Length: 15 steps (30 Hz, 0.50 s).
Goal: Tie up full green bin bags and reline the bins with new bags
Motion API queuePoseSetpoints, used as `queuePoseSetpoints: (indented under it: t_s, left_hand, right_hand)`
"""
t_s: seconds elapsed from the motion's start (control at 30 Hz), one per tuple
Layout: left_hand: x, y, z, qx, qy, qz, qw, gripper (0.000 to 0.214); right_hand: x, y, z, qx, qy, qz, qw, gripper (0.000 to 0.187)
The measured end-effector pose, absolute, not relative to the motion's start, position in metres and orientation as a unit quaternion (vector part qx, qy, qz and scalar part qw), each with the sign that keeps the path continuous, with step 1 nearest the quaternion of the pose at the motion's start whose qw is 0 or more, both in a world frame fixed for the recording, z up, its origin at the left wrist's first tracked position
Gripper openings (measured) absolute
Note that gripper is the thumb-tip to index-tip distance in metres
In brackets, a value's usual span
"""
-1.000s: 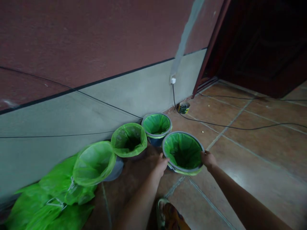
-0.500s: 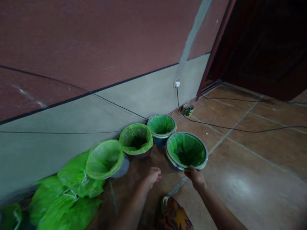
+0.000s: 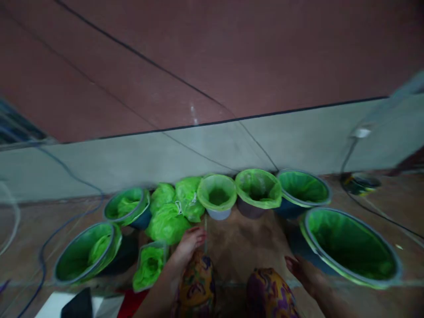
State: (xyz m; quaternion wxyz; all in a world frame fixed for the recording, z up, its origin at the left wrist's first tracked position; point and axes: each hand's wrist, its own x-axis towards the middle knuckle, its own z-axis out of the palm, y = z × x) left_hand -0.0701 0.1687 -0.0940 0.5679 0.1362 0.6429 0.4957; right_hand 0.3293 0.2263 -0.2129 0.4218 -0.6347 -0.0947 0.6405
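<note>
My left hand [image 3: 192, 240] is near the tied green mesh bags [image 3: 168, 223], its fingers loosely stretched and holding nothing. Beside the grey-rimmed bucket [image 3: 316, 256] at the right, my right hand [image 3: 303, 271] is off the rim, blurred, fingers apart. Bright green netting lines this bucket and the dark bucket [image 3: 288, 207] behind it. Against the wall stand a purplish bucket [image 3: 250, 210] and a pale grey bucket [image 3: 220, 215], each with a green net liner folded over its rim.
Two lined buckets with green netting inside, a rear one [image 3: 143, 216] and a front one [image 3: 115, 247], stand at left. A small container [image 3: 165, 251] holds green netting. A blue hose [image 3: 62, 232] crosses the floor. A paint tin [image 3: 361, 183] and black cable [image 3: 377, 214] lie right.
My right hand has let go of the right bucket's rim. The view has swung left, bringing more buckets into sight, and my left hand now appears by the green bags.
</note>
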Motion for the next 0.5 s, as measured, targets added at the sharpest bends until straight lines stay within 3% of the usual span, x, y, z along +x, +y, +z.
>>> queuePoseSetpoints:
  t_s: [0.1,0.27,0.5]
  left_hand:
    - [-0.118,0.115,-0.094,0.068,0.664,0.535,0.517,0.029]
    - [-0.185,0.042,-0.093,-0.032,0.682,0.587,0.435,0.016]
    - [-0.269,-0.007,-0.081,-0.104,0.668,0.649,0.349,0.016]
  right_hand:
    - [0.272,0.245,-0.194,-0.627,-0.12,0.684,0.353,0.014]
    - [0.151,0.254,-0.148,-0.605,-0.291,0.699,0.246,0.01]
    - [-0.027,0.231,-0.115,-0.498,-0.465,0.723,0.117,0.018]
